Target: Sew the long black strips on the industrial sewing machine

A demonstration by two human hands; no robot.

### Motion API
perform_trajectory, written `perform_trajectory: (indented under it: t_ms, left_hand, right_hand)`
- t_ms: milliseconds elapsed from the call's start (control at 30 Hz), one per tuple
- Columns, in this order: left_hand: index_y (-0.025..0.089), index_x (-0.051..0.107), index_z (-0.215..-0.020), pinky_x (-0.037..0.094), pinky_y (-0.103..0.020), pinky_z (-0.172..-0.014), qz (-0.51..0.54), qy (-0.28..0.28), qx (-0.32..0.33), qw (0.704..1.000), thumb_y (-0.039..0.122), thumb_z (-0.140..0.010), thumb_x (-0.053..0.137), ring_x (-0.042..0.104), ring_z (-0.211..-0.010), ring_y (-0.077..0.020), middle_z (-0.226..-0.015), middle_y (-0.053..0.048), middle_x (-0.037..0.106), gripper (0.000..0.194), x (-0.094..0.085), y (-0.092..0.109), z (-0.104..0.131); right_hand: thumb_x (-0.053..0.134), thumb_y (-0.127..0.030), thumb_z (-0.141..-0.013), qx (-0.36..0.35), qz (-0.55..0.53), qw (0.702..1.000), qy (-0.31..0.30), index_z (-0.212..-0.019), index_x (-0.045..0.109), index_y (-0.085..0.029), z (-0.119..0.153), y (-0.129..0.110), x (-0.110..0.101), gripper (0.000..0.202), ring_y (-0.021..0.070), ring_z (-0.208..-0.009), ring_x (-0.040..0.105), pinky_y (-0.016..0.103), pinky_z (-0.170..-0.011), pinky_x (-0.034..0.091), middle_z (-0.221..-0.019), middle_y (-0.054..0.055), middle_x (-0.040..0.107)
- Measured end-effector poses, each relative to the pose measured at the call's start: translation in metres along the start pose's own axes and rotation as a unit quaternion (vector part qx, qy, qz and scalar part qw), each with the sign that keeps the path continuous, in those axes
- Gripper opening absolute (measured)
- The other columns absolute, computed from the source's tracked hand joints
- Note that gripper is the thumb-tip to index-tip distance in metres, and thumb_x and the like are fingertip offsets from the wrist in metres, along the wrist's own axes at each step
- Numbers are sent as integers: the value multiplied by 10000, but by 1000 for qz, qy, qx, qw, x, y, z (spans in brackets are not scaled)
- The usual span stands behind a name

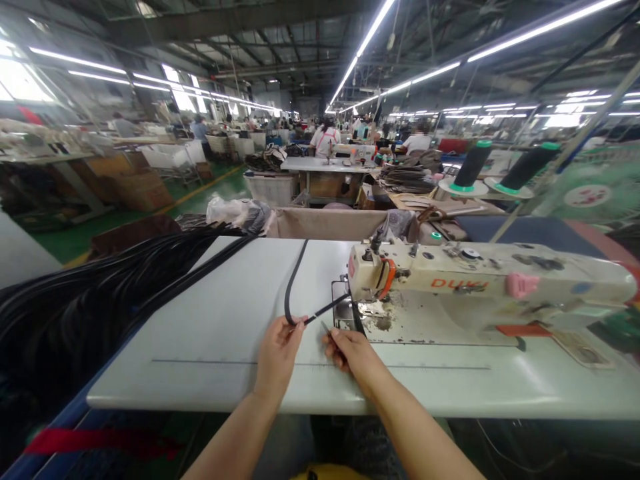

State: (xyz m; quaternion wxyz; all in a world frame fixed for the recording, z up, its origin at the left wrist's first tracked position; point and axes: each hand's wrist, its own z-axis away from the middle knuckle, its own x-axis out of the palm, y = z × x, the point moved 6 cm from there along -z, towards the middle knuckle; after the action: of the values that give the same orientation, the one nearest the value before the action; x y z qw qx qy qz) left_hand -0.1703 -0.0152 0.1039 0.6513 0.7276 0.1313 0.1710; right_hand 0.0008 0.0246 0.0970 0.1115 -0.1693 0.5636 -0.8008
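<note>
Factory hall, long rows of sewing stations running far back under strip lights; other people seated at far tables, backs to camera.

White table [215, 333] fills the near-centre. A thin dark line runs left-right across its near part.

Big heap of black straps [75, 313] at left, spilling off the table's left edge, several strands fanning up toward the far left corner.

Sewing machine [480, 287], cream body with orange lettering, lies across the right half of the table, needle end facing left. Pink clip on its top, right of centre. Worn, rust-stained patch on the bed under the head.

Two black thread cones [473, 165] with green tips on stands, far right behind the machine.

Beige fabric bin [325, 223] just past the table's far edge, centre.

One black strap [295, 280] on the table: comes from the far edge, curves down to the near side, bends back right and runs to the needle area at the machine's left end.

Left hand [277, 350]: thumb and fingertips pinched on the strap at its bend, just left of the machine head.

Right hand [353, 350]: just right of the left, near the needle plate, fingers curled around a small thin tool, tip pointing up-left; can't tell what tool. Not touching the strap.

Hands close, not touching.
</note>
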Motion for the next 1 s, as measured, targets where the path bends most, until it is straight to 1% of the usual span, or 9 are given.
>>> perform_trajectory:
  t_ms: [333, 467, 567, 633, 700, 767, 800, 900, 1000]
  left_hand:
    - [228, 657, -968, 557, -400, -1040, 3, 22, 12, 1000, 455, -848, 747, 730, -1116, -250, -1113, -97, 779, 272, -23, 9, 25]
    - [219, 663, -975, 568, -401, -1015, -8, 25, 2, 1000, 481, -845, 752, 736, -1092, -257, -1109, -107, 782, 305, -29, 11, 26]
    - [212, 679, -972, 584, -392, -950, -59, 6, -13, 998, 544, -851, 725, 743, -1023, -263, -1042, -103, 788, 356, -37, 8, 24]
    - [210, 692, -964, 585, -387, -914, -90, -4, -23, 996, 593, -866, 682, 742, -993, -268, -1001, -97, 786, 395, -45, 6, 22]
    - [212, 695, -945, 588, -378, -872, -102, -8, -36, 994, 621, -885, 631, 746, -956, -264, -1005, -94, 779, 419, -53, 4, 20]
    - [210, 690, -925, 585, -349, -773, -106, -13, -41, 993, 623, -884, 616, 737, -808, -223, -962, -78, 763, 421, -60, 3, 17]
    - [207, 687, -923, 567, -324, -690, -106, -18, -42, 993, 619, -871, 624, 701, -693, -189, -897, -60, 745, 420, -62, 2, 15]
    - [199, 692, -985, 430, -260, -493, -109, -27, -64, 992, 617, -806, 665, 515, -480, -125, -645, 20, 607, 455, -71, -4, 8]
    - [198, 712, -1071, 399, -260, -474, -142, 10, -86, 986, 642, -752, 680, 529, -512, -155, -603, 26, 572, 547, -90, -10, -2]
  right_hand:
    - [623, -791, -775, -20, 31, 996, -76, -855, 693, -161, -7, -9, 27, 639, 62, -466, 220, 246, -465, 150, -589, -73, 429]
    - [535, -706, -864, -59, 105, 992, -45, -828, 647, -203, -3, -14, 21, 517, 98, -498, 297, 256, -500, 236, -585, -70, 420]
    - [692, -518, -812, -100, 180, 978, 18, -690, 545, -236, 8, -21, 2, 340, 135, -607, 393, 270, -592, 313, -610, -59, 423]
    - [712, -384, -816, -148, 294, 940, 93, -668, 540, -236, 20, -29, -15, 271, 170, -706, 468, 295, -682, 366, -683, -23, 491]
    - [656, -307, -873, -196, 459, 848, 178, -831, 668, -231, 34, -36, -30, 88, 232, -862, 564, 340, -783, 422, -877, 53, 615]
    - [605, -271, -920, -200, 598, 742, 227, -1177, 703, -230, 44, -36, -39, 278, 282, -977, 623, 370, -818, 461, -1086, 119, 660]
    - [590, -253, -931, -179, 637, 714, 227, -1329, 649, -233, 46, -31, -44, 403, 284, -963, 650, 366, -791, 477, -1128, 129, 673]
    - [515, -197, -962, -113, 694, 686, 186, -1513, 511, -242, 46, -14, -51, 552, 246, -799, 707, 334, -662, 485, -1078, 105, 733]
    - [479, -174, -968, -96, 716, 674, 153, -1542, 479, -212, 47, -7, -50, 575, 259, -792, 739, 337, -634, 500, -1056, 110, 763]
